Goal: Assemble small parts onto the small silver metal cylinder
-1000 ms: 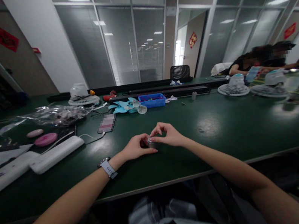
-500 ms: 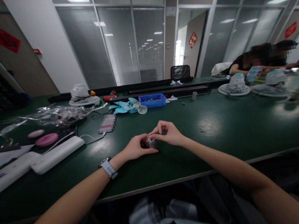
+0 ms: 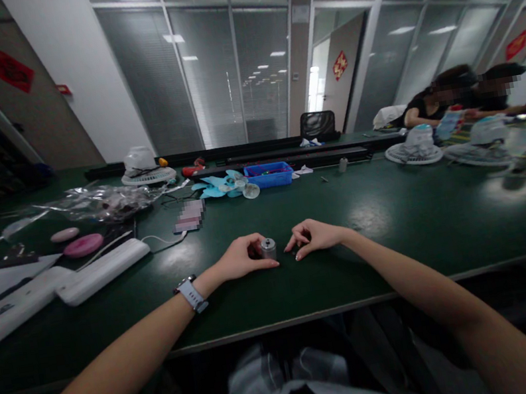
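Observation:
A small silver metal cylinder (image 3: 268,250) with a dark centre on its top stands upright on the green table (image 3: 381,238). My left hand (image 3: 245,256) is wrapped round its left side, thumb in front and fingers behind. To the right of the cylinder, apart from it, my right hand (image 3: 311,237) hovers low over the table with its fingers curved and thumb and fingertips separated. A tiny dark spot shows between those fingertips, too small to make out.
Behind my hands are a blue bin (image 3: 268,177), light-blue fan blades (image 3: 221,186) and a phone (image 3: 189,216) on a cable. White power strips (image 3: 104,270) lie left. Fan parts (image 3: 415,148) and two people are at the right.
My right hand has left the cylinder's top and moved right and slightly down, its fingers spreading. The cylinder's top is now uncovered. My left hand has stayed around it.

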{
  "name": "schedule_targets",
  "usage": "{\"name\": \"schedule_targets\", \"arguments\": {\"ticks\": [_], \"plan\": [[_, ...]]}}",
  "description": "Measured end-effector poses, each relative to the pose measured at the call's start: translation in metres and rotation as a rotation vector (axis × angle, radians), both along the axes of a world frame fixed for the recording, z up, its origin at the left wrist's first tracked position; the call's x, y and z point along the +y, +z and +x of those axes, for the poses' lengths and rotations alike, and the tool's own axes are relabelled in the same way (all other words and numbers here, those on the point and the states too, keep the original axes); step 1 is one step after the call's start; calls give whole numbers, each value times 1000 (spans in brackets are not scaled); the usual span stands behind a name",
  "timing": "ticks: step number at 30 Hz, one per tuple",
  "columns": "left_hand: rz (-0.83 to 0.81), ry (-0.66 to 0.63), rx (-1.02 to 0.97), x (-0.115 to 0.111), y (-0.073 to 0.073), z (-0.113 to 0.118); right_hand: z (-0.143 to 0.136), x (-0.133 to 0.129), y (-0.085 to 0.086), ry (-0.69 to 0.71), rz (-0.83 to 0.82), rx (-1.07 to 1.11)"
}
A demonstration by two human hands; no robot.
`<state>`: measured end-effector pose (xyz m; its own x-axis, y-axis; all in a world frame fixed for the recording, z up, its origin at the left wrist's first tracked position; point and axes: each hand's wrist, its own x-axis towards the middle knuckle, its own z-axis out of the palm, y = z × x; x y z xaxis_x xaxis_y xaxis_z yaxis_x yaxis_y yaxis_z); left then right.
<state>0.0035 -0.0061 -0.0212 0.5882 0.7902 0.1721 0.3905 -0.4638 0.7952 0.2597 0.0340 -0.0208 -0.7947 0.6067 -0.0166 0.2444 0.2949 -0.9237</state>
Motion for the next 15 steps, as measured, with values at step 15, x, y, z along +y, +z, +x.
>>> {"name": "schedule_targets", "arguments": {"ticks": [15], "plan": [[12,-15,7,2,-3,-1,-6,-4,3,-153,486,-138]]}}
